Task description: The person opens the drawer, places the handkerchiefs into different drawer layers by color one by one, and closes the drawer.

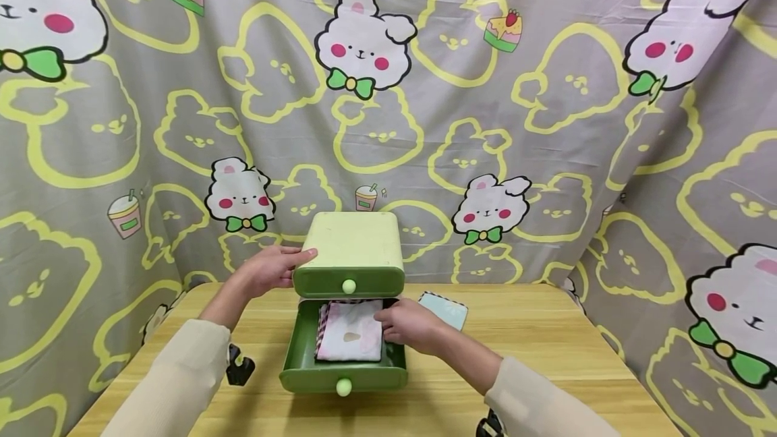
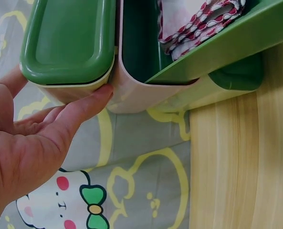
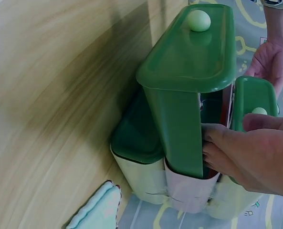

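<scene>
A small drawer box (image 1: 358, 238) with a cream top and green fronts stands on the table, its middle drawer (image 1: 291, 349) pulled out. In that drawer lies a folded white towel (image 1: 352, 336) with a dark red and white edging. My left hand (image 1: 276, 272) holds the box's top tier at its left side, thumb over the upper edge and fingers below, as the left wrist view shows. My right hand (image 1: 413, 326) reaches in over the drawer's right wall, fingertips at the towel's right edge. The drawer wall hides part of those fingers (image 3: 213, 152) in the right wrist view.
A light blue folded towel (image 1: 446, 309) lies on the wooden table (image 1: 516, 329), right of the box. Behind hangs a grey curtain (image 1: 425, 106) with bear prints. The open drawer juts out toward me, and a lower drawer (image 3: 139, 129) sits beneath it.
</scene>
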Demonstrator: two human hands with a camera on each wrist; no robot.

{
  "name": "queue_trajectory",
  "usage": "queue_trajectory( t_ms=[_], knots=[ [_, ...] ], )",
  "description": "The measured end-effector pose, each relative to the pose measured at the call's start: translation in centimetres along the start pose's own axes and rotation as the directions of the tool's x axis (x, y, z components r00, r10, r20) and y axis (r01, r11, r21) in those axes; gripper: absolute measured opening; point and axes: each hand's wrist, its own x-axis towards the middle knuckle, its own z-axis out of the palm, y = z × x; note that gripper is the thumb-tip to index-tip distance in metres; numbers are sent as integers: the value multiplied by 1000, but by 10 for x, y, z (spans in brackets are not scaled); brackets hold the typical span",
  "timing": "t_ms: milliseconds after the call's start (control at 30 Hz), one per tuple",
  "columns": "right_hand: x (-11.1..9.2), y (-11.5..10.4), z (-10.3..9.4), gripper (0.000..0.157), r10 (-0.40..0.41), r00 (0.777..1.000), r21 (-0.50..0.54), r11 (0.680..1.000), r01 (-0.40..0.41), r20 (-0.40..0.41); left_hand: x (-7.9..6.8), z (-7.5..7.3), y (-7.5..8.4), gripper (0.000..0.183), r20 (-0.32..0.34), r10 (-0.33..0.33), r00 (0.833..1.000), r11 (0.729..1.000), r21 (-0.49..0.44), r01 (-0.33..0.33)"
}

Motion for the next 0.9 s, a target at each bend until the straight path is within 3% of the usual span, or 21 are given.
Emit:
queue_trajectory(
  t_ms=[100,200,267,633,900],
  knots=[
    [-5,-2,0,15,-8,1000,-8,1000,8,-1,0,0,-1,80,2,2,1000,1000,-1,-2],
    [-12,-5,3,45,-20,1000,-10,1000,20,3,0,0,-1,80,4,3,1000,1000,4,-3],
    [-18,-7,6,55,-30,999,-2,1000,30,16,0,0,-1,80,3,2,1000,1000,6,-2],
    [-46,-11,31,35,-59,989,103,994,45,134,1,0,0,79,3,1,1000,1000,9,-1],
    [-55,14,47,32,-29,966,51,999,17,257,-1,0,0,79,0,2,1000,1000,17,-2]
  ],
)
